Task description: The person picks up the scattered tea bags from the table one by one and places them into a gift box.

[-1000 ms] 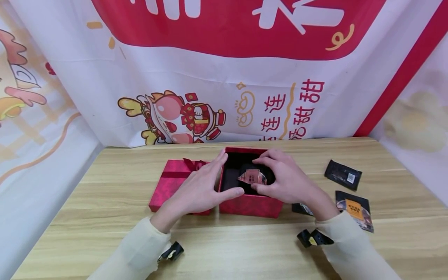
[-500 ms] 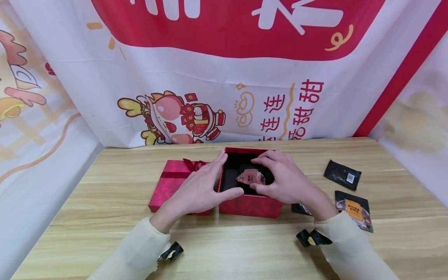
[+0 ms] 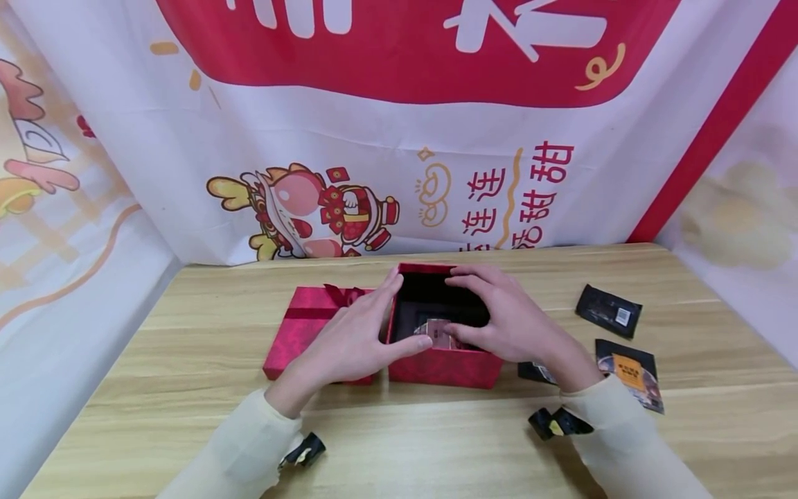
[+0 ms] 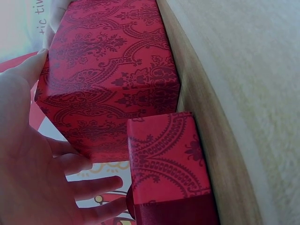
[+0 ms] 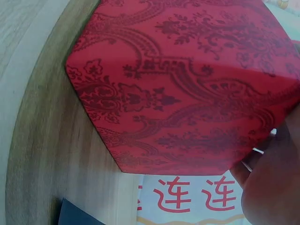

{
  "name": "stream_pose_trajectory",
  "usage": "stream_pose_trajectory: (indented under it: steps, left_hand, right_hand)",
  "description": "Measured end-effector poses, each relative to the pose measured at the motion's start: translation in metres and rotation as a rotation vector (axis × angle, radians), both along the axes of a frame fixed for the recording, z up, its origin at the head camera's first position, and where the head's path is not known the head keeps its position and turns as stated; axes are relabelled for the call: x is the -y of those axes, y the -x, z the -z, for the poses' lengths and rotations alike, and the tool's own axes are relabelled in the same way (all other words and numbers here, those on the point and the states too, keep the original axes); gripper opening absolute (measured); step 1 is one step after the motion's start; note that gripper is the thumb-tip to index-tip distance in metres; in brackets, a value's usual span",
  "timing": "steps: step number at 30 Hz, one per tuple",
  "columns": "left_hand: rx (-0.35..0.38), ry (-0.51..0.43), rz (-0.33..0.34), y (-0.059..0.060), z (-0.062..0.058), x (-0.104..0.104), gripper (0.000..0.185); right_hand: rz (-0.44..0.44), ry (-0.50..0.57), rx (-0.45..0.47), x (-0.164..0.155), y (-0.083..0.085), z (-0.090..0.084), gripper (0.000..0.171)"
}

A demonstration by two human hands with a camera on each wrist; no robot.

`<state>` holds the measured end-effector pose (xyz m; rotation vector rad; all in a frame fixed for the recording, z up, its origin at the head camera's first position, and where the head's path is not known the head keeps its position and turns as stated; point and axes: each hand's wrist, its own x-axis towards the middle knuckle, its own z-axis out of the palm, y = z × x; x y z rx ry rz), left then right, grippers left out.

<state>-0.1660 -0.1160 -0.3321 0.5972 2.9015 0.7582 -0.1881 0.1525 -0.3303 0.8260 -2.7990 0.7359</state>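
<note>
An open red patterned gift box (image 3: pixel 442 367) with a dark inside stands on the wooden table. Low inside it, by the front wall, lies a small dark food packet (image 3: pixel 436 326) with a brownish label, partly covered by the right thumb. My left hand (image 3: pixel 352 336) rests at the box's left side, fingers extended; in the left wrist view its thumb touches the box (image 4: pixel 112 51) near a corner. My right hand (image 3: pixel 514 322) arches over the right side, fingers loosely bent toward the back rim and thumb tip over the packet. No firm grip shows.
The red lid (image 3: pixel 299 333) with a ribbon bow lies left of the box. On the right are a black packet (image 3: pixel 609 312), an orange-labelled packet (image 3: pixel 630 371) and another packet (image 3: pixel 533 371) partly under the right wrist. A printed cloth (image 3: pixel 374 125) hangs behind the table.
The packet has dropped lower into the box, toward the front wall, away from the right fingers. Both hands stay nearly in place. The head view has shifted slightly.
</note>
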Motion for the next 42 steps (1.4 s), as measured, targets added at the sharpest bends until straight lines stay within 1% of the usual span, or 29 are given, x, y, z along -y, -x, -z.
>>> stream_pose_trajectory:
  steps: [2, 5, 12, 16, 22, 26, 31, 37, 39, 42]
  left_hand:
    - [0.004, -0.004, 0.000, 0.000, 0.001, 0.000, 0.112]
    - [0.015, -0.007, -0.002, 0.000, 0.001, 0.000, 0.112]
    - [0.008, -0.012, 0.003, -0.001, 0.001, -0.001, 0.112]
    - [0.013, -0.009, -0.003, -0.002, 0.000, 0.000, 0.112]
    - [0.031, -0.009, -0.013, -0.002, -0.001, 0.000, 0.112]
    - [0.030, -0.012, -0.012, -0.001, 0.000, 0.000, 0.112]
    - [0.019, -0.015, -0.007, -0.001, 0.001, 0.000, 0.112]
    - [0.022, -0.013, -0.008, 0.001, 0.003, 0.000, 0.112]
    - [0.022, -0.013, -0.008, 0.001, 0.003, -0.001, 0.112]
    - [0.022, -0.012, -0.011, 0.001, 0.003, 0.000, 0.112]
  right_hand:
    - [-0.001, 0.051, 0.005, -0.004, 0.002, 0.000, 0.064]
    - [0.021, 0.114, 0.029, -0.014, 0.005, -0.001, 0.062]
    - [0.140, 0.217, 0.111, -0.050, 0.012, -0.005, 0.066]
    - [0.168, 0.253, 0.121, -0.072, 0.015, -0.007, 0.068]
    - [0.229, 0.259, 0.147, -0.098, 0.019, -0.007, 0.072]
    - [0.273, 0.254, 0.163, -0.112, 0.021, -0.005, 0.074]
    - [0.297, 0.246, 0.161, -0.131, 0.024, 0.002, 0.077]
    - [0.331, 0.213, 0.161, -0.152, 0.025, 0.011, 0.081]
    - [0.347, 0.195, 0.173, -0.160, 0.027, 0.014, 0.083]
    - [0.367, 0.177, 0.219, -0.170, 0.030, 0.019, 0.087]
